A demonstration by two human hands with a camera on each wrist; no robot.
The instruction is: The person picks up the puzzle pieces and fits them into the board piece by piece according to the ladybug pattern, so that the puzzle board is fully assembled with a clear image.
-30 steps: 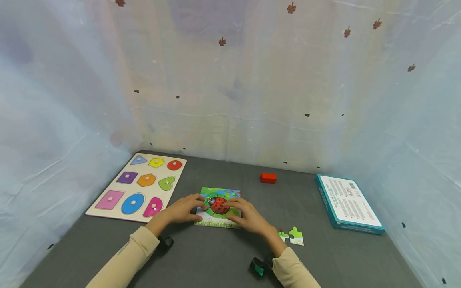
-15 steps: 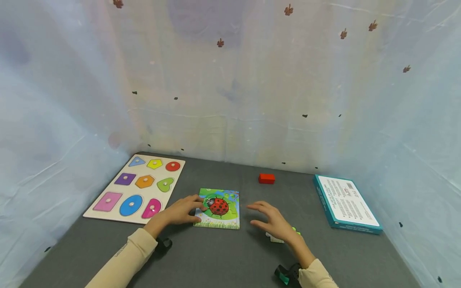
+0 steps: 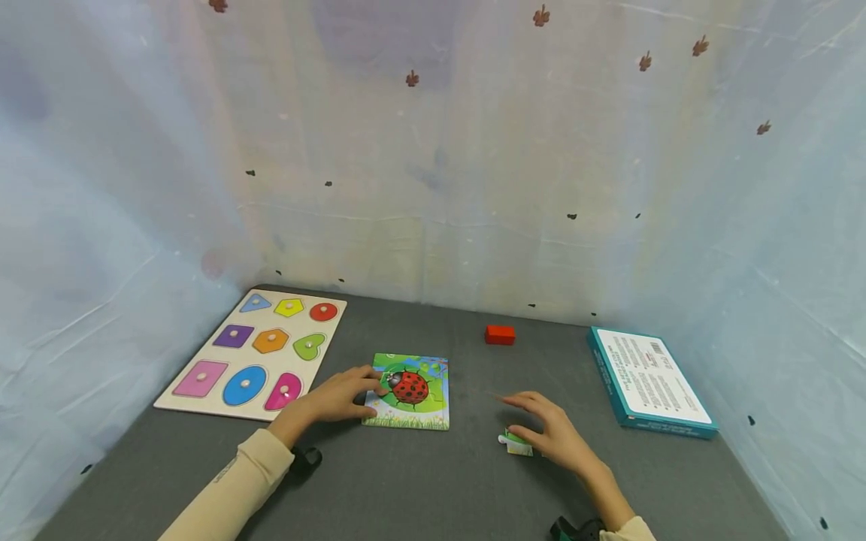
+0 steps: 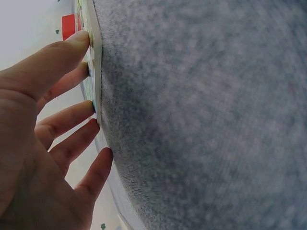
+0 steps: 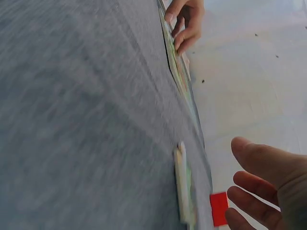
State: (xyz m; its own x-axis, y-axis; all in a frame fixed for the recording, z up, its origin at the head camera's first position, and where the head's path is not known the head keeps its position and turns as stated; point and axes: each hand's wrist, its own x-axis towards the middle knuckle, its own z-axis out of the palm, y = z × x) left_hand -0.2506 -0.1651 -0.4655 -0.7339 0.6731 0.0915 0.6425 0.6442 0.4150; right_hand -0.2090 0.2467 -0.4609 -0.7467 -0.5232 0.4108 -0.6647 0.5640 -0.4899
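A square ladybug jigsaw puzzle (image 3: pixel 409 391) lies flat on the grey table. My left hand (image 3: pixel 334 398) rests on its left side, fingertips on the top and the thumb at the near left corner. In the left wrist view the relaxed fingers (image 4: pixel 72 115) touch the board's edge. To the right, my right hand (image 3: pixel 555 434) hovers with fingers spread over loose jigsaw pieces (image 3: pixel 519 448), holding nothing. The hand covers part of those pieces. The right wrist view shows a piece (image 5: pixel 183 189) lying flat on the cloth, apart from the thumb.
A wooden shape board (image 3: pixel 226 357) with knobbed shapes lies at the left. A red block (image 3: pixel 500 335) sits behind the puzzle, toward the back. At the right lies a teal and white box (image 3: pixel 652 379). A pale curtain (image 3: pixel 419 188) encloses the back and sides.
My right hand has lifted off the puzzle and moved right, over the loose pieces. My left hand has stayed on the puzzle's left side.
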